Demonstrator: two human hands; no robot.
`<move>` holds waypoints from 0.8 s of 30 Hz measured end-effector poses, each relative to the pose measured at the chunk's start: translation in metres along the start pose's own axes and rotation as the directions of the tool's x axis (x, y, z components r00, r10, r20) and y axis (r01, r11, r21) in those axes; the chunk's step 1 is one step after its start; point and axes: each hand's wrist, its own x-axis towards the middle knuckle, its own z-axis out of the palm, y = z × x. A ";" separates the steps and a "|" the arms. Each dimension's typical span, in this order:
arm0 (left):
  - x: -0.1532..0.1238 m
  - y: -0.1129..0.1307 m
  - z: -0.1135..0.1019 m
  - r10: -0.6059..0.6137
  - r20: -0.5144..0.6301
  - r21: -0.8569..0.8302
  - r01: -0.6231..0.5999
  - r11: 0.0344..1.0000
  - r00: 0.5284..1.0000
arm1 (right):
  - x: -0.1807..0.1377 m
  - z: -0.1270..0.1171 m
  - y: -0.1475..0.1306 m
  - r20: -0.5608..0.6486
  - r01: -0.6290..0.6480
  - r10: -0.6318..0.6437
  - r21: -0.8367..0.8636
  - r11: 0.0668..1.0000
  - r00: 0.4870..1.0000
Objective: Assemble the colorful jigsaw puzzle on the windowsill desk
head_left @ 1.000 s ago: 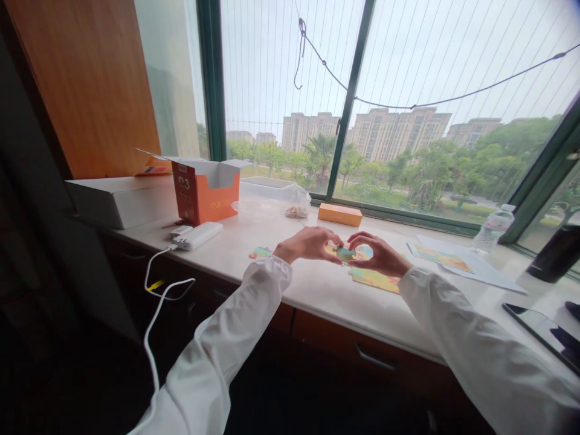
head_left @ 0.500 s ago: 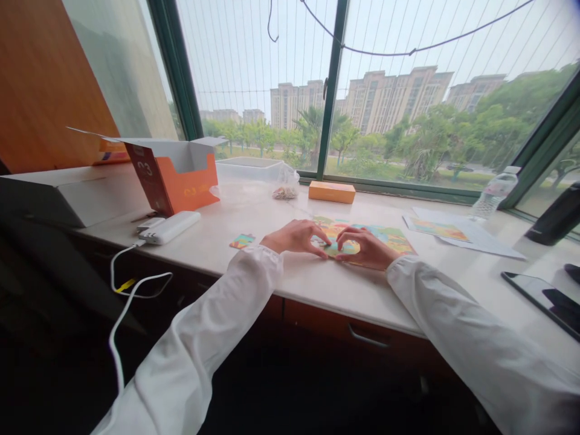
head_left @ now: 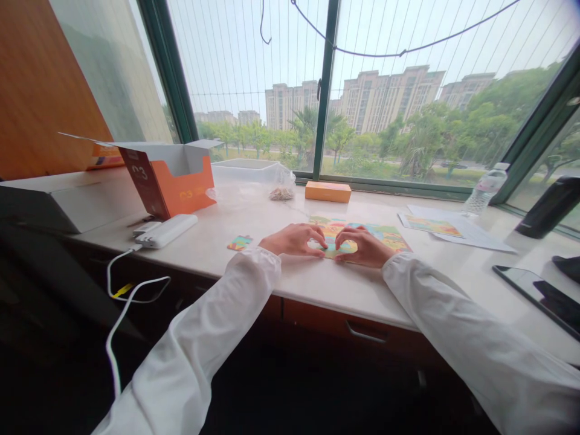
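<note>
Cardboard in the form of an open orange box (head_left: 174, 181) stood far left on the counter (head_left: 254, 266), a white power bank (head_left: 165, 230) in front of it, a loose puzzle piece (head_left: 240, 242) further along. The left hand (head_left: 294, 239) and right hand (head_left: 365, 248) lay with curled fingers pressing flat on the colourful jigsaw puzzle (head_left: 385, 235), gripping nothing. Its pieces looked light, thin and stiff, best pinched by their edges. Bare counter lay toward the near edge; printed sheets (head_left: 446, 228), a water bottle (head_left: 484, 190) and a tablet (head_left: 539, 296) sat rightward.
</note>
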 end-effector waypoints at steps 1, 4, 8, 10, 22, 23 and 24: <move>0.000 0.000 0.000 0.002 0.000 -0.007 -0.002 1.000 1.000 | -0.001 0.000 0.001 -0.004 -0.009 0.009 -0.002 1.000 1.000; 0.001 -0.001 0.001 0.008 -0.011 -0.020 -0.009 1.000 1.000 | -0.002 0.001 0.004 -0.035 -0.069 0.068 -0.010 0.998 0.997; 0.001 0.000 0.002 0.008 -0.029 -0.021 -0.009 1.000 1.000 | -0.002 0.001 0.007 -0.057 -0.122 0.120 -0.021 0.992 0.991; 0.001 0.001 0.001 0.001 -0.029 -0.028 -0.001 1.000 1.000 | -0.002 0.001 0.007 -0.047 -0.118 0.117 -0.022 0.993 0.992; 0.002 -0.001 0.001 -0.045 -0.017 -0.099 0.043 0.994 0.999 | -0.002 -0.002 -0.004 0.027 -0.083 0.084 -0.020 0.996 0.996; 0.002 -0.001 0.001 -0.046 -0.018 -0.102 0.044 0.994 0.999 | -0.002 -0.002 -0.004 0.030 -0.086 0.087 -0.018 0.996 0.996; 0.002 -0.001 0.001 -0.048 -0.015 -0.105 0.046 0.993 0.999 | -0.001 -0.002 -0.004 0.032 -0.091 0.091 -0.017 0.996 0.995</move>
